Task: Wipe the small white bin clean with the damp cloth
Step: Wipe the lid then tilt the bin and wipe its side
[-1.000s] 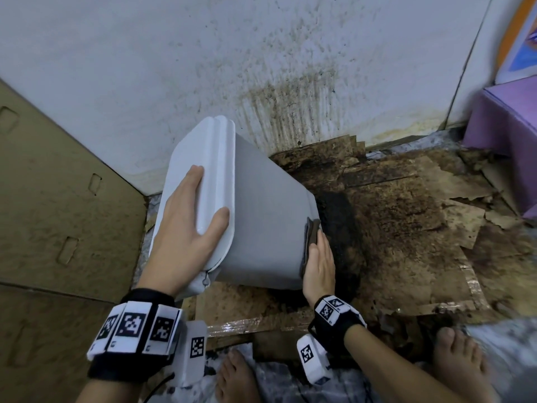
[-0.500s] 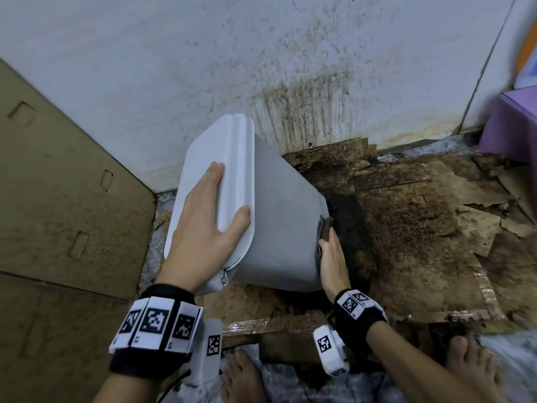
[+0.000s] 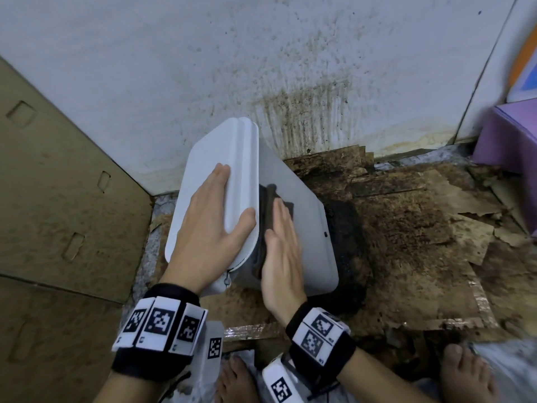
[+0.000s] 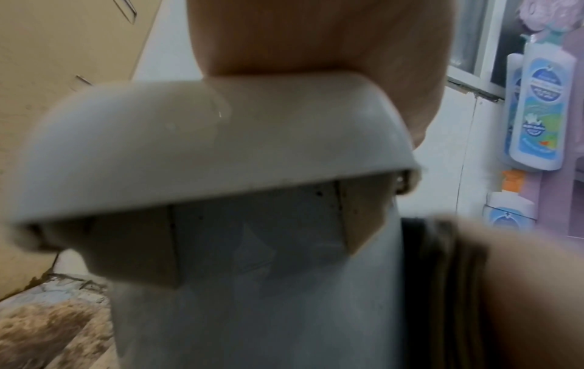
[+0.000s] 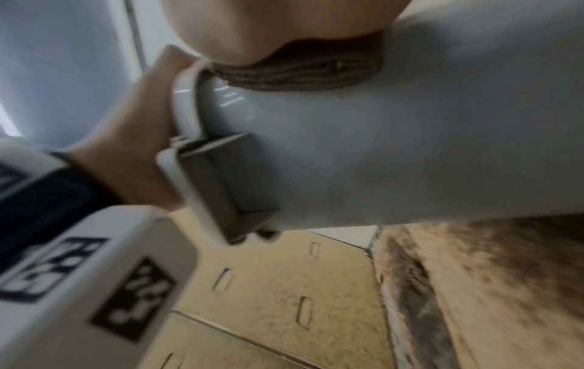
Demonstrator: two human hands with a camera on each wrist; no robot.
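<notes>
The small white bin (image 3: 302,228) is tipped onto its side on the dirty floor, lid end toward the left, base toward the right. My left hand (image 3: 212,225) lies flat on the closed lid (image 3: 209,158), fingers straight and thumb over the lid's edge. My right hand (image 3: 283,251) presses flat on the bin's upper side wall, with the dark folded cloth (image 3: 271,203) under its fingers, close to the lid rim. The right wrist view shows the cloth (image 5: 300,72) squeezed between palm and bin wall (image 5: 411,149). The left wrist view shows the lid's rim (image 4: 189,149) and hinge up close.
Stained, torn cardboard (image 3: 406,228) covers the floor to the right of the bin. A mould-spotted white wall (image 3: 261,68) stands right behind it. A flat cardboard sheet (image 3: 58,199) leans at the left. A purple box (image 3: 511,138) sits far right. My bare feet (image 3: 465,373) are at the bottom.
My right hand with the cloth has moved from the bin's base end up onto its upper side wall, toward the lid. The left hand has stayed on the lid.
</notes>
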